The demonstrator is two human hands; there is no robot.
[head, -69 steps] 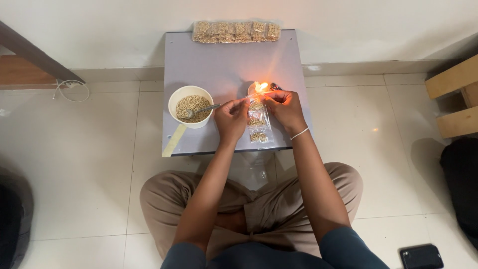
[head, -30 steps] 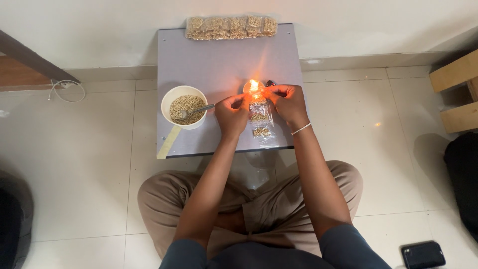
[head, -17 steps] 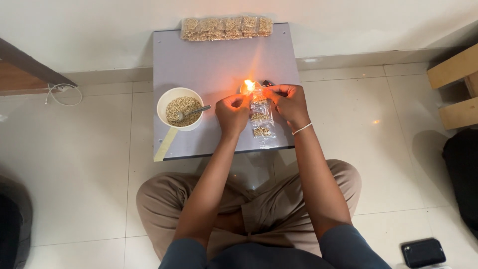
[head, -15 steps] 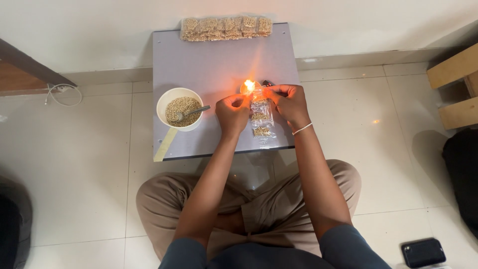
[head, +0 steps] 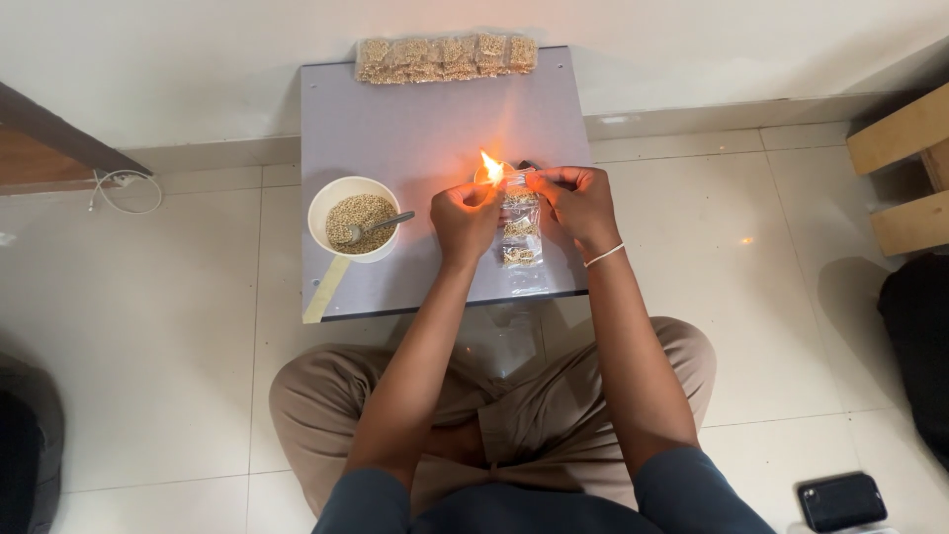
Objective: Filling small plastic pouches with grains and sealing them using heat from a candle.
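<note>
Just right of frame centre on the bench (head: pixel 415 129), both hands, left (head: pixel 465 220) and right (head: pixel 578 203), pinch the top corners of a grain-filled clear pouch (head: pixel 519 232) beside a flame (head: pixel 491 166); it looks light, limp, slippery and heat-sensitive, best held by its edges.

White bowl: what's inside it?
The white bowl holds small tan grains and a metal spoon, whose handle leans over the right rim. The spoon's scoop end is buried, and the bowl's bottom is covered.

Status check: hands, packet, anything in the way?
Both hands pinching clear plastic seed-filled packet strip. Top edge at small orange flame. Nothing blocking.
</note>
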